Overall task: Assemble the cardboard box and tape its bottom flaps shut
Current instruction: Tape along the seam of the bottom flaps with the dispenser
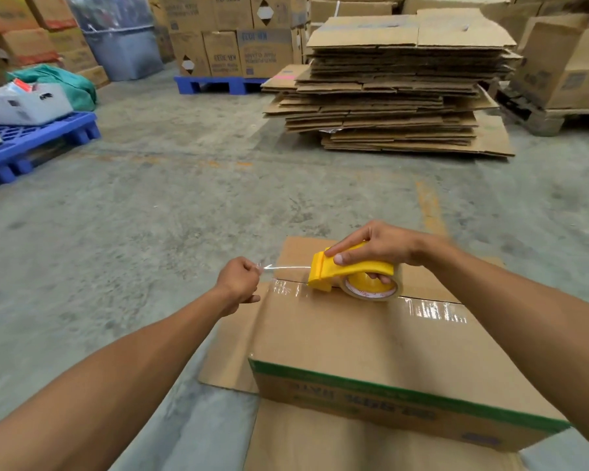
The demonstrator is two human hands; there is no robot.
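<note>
The cardboard box point(347, 338) stands on the concrete floor with its bottom turned up, plain brown, with a green band and printed lettering along the near side wall. Its bottom flaps are folded shut, and a glossy strip of clear tape point(436, 311) runs along the seam between them. A yellow tape dispenser point(351, 271) holding a roll of clear tape rests on that seam, near the box's left edge. A short length of tape stretches leftward from its front, past the edge.
</note>
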